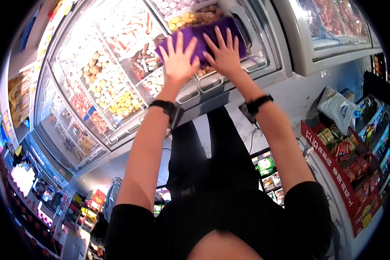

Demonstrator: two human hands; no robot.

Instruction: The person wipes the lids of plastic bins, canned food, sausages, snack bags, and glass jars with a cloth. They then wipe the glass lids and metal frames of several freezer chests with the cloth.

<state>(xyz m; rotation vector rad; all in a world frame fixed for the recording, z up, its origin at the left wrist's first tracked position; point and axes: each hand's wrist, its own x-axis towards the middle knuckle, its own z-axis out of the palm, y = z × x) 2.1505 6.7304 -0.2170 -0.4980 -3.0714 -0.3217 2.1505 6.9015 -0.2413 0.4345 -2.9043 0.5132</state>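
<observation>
A purple cloth [203, 36] lies spread over the glass top of a display freezer [190, 102]. My left hand [179, 58] rests flat on the cloth's left part, fingers spread. On its right part lies my right hand [224, 53], also flat with the fingers apart. Beneath the glass, wire baskets hold loose foods, among them yellow pieces [125, 104], round balls [95, 65] and red-and-white sticks [134, 34]. Both hands hide part of the cloth.
Another freezer [333, 54] stands to the right. Below it is a red display rack [329, 167] with snack packets and a clear plastic bag [337, 108]. Packaged goods [19, 99] fill a shelf at the far left. Small packs sit low near my legs.
</observation>
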